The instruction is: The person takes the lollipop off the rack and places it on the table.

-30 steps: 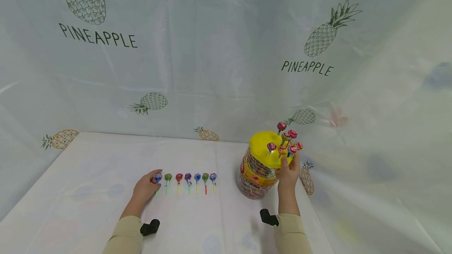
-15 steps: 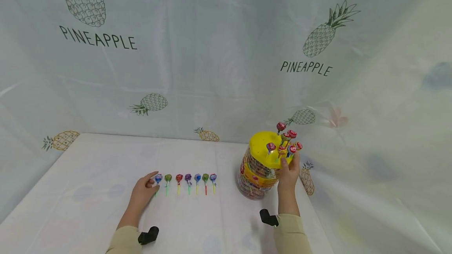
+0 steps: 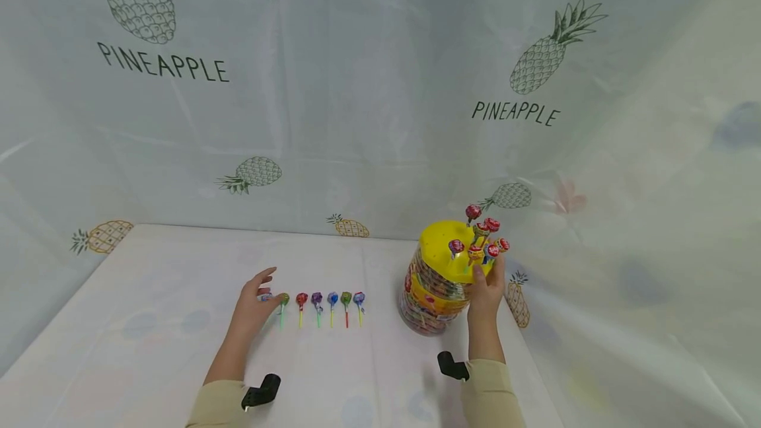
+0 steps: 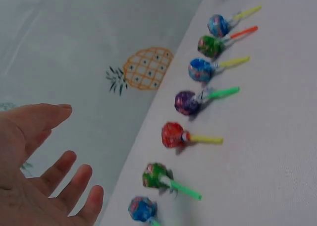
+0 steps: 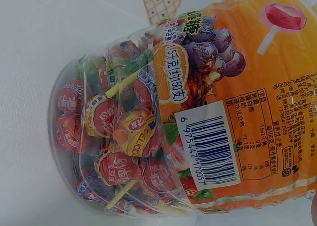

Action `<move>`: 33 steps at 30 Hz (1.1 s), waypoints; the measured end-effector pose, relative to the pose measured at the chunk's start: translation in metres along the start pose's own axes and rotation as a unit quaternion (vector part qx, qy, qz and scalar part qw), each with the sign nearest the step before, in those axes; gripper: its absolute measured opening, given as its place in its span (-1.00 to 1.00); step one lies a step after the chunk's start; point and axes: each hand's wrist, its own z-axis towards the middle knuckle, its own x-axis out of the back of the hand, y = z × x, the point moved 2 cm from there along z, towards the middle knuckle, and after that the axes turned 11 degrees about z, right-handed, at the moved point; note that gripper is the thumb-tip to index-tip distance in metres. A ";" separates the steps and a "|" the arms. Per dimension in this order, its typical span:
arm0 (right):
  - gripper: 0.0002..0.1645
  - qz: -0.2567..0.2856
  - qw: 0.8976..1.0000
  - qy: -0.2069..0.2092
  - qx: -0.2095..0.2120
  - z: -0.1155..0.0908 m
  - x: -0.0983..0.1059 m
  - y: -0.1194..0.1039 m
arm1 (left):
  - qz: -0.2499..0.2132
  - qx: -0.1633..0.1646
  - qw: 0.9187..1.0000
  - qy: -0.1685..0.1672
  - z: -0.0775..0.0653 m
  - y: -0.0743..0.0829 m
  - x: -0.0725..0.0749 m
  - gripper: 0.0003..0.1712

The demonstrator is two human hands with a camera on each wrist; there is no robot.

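My left hand (image 3: 252, 308) hovers over the left end of a row of several lollipops, partly hiding the leftmost blue lollipop (image 3: 265, 296). Its thumb is by the green lollipop (image 3: 284, 299) in the head view. In the left wrist view, the fingers are spread with nothing between them. At the right stands a clear plastic jar (image 3: 425, 306) full of lollipops, with a yellow lid (image 3: 436, 243). My right hand (image 3: 486, 292) grips the lid's right edge, its thumb in front. Several lollipops, such as a red one (image 3: 473, 213), stand upright in the lid.
The rest of the row runs rightward, from a red lollipop (image 3: 302, 299) to a blue one (image 3: 359, 298). A white cloth covers the table (image 3: 321, 375). Behind it hangs a pineapple-print sheet (image 3: 357, 117). In the right wrist view, the jar's orange label (image 5: 247, 102) shows a barcode.
My left hand has let go of the leftmost blue lollipop, drawn back slightly, then moved right over the row's end with fingers extended. The right hand and jar have stayed put.
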 end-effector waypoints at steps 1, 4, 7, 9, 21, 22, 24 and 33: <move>-0.37 0.002 1.000 0.000 0.001 0.000 0.000 0.000 | -0.002 -0.005 1.000 -0.002 -0.001 0.006 -0.003 -0.25; -0.36 0.006 1.000 -0.004 0.006 0.001 0.001 0.001 | -0.004 -0.019 1.000 -0.004 -0.004 0.023 -0.015 -0.25; -0.36 0.014 1.000 -0.010 0.014 0.001 0.001 0.002 | -0.007 -0.037 0.999 -0.010 -0.008 0.039 -0.027 -0.27; -0.37 0.016 1.000 -0.014 0.019 0.001 0.001 0.002 | -0.022 -0.053 0.998 -0.017 -0.010 0.050 -0.036 -0.28; -0.35 -0.015 1.000 -0.012 0.010 0.005 0.007 0.004 | -0.136 -0.109 0.981 -0.084 -0.014 0.123 -0.073 -0.34; -0.34 -0.018 1.000 -0.010 0.009 0.005 0.008 0.005 | -0.133 -0.119 0.980 -0.088 -0.012 0.130 -0.076 -0.34; -0.33 -0.025 1.000 -0.004 0.006 0.006 0.009 0.005 | -0.120 -0.139 0.979 -0.092 -0.008 0.142 -0.080 -0.35; -0.39 -0.003 1.000 0.006 0.002 0.002 0.005 0.004 | -0.106 -0.206 0.964 -0.127 -0.007 0.195 -0.093 -0.41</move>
